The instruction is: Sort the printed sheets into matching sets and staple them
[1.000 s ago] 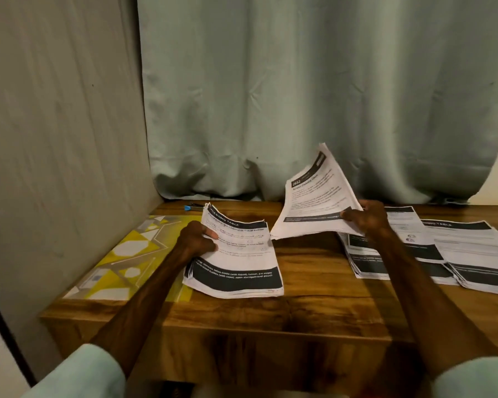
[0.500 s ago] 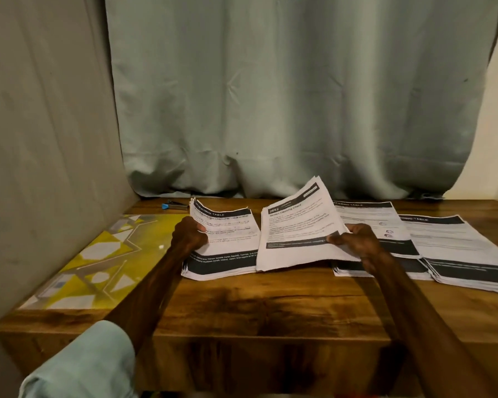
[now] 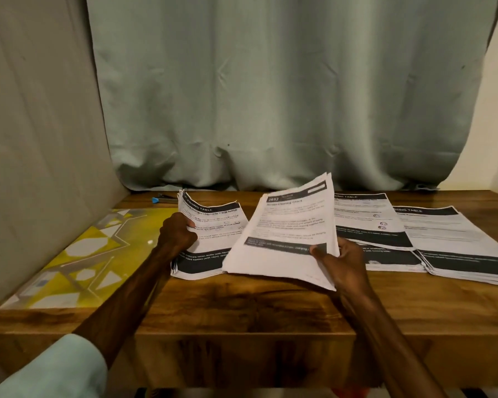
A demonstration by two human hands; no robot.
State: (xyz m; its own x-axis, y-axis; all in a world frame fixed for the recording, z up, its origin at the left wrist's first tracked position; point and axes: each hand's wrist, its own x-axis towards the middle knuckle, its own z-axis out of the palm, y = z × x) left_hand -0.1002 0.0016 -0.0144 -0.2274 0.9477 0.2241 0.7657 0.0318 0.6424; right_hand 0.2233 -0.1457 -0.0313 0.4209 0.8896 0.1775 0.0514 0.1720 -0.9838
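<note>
On the wooden table, the left hand curls tight round a stack of sheets. The right hand pinches a lifted bundle, thumb on top

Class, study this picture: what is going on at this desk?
A person is sorting printed sheets at a wooden table. The left hand grips a curled stack, the right hand holds a bundle headed 2652, tilted up. Two more piles lie flat to the right. What looks like a stapler lies untouched by the curtain.
</note>
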